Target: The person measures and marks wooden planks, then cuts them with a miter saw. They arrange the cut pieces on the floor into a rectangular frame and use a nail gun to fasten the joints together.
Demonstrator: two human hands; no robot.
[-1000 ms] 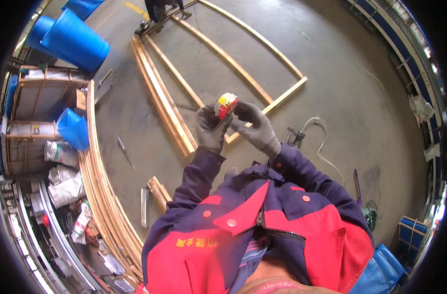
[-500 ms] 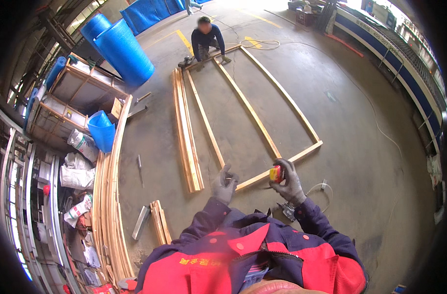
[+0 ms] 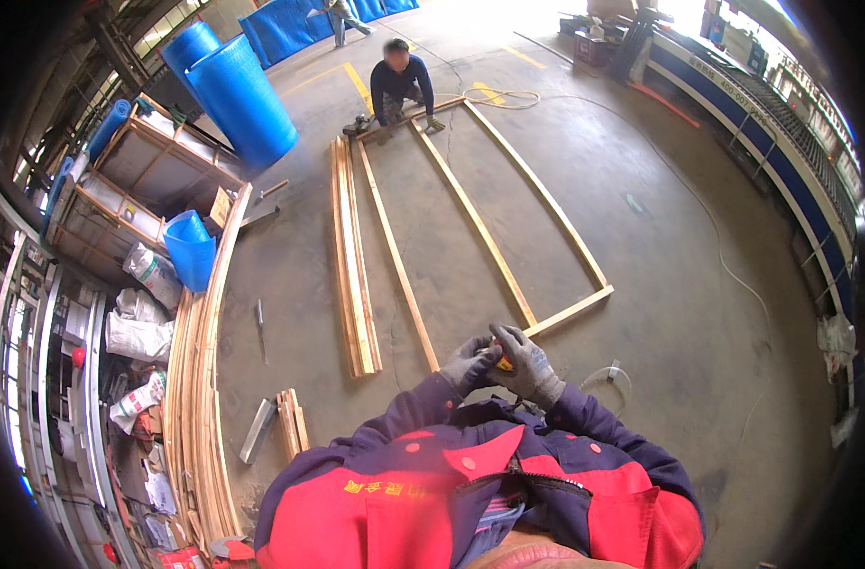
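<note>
My gloved right hand (image 3: 527,367) is closed around a small red and yellow tape measure (image 3: 505,362), held in front of my jacket. My gloved left hand (image 3: 469,365) is right against it, fingers curled in at the tape measure's left side; its fingertips are partly hidden. Beyond my hands a wooden frame (image 3: 475,211) of long battens and crosspieces lies on the floor, its near crosspiece partly covered by my hands. At the far end a co-worker (image 3: 401,85) crouches with gloved hands down at the frame.
Stacked battens (image 3: 354,266) lie left of the frame. Longer boards (image 3: 191,398), white sacks (image 3: 138,337) and blue rolls (image 3: 243,104) line the left side. Short wood pieces (image 3: 292,422) lie near my left. A hose (image 3: 679,156) crosses the floor beside a long conveyor-like machine (image 3: 755,119).
My right hand has brought the tape measure inward to the left, and my left hand has moved right to meet it. In the background another person has come further into view.
</note>
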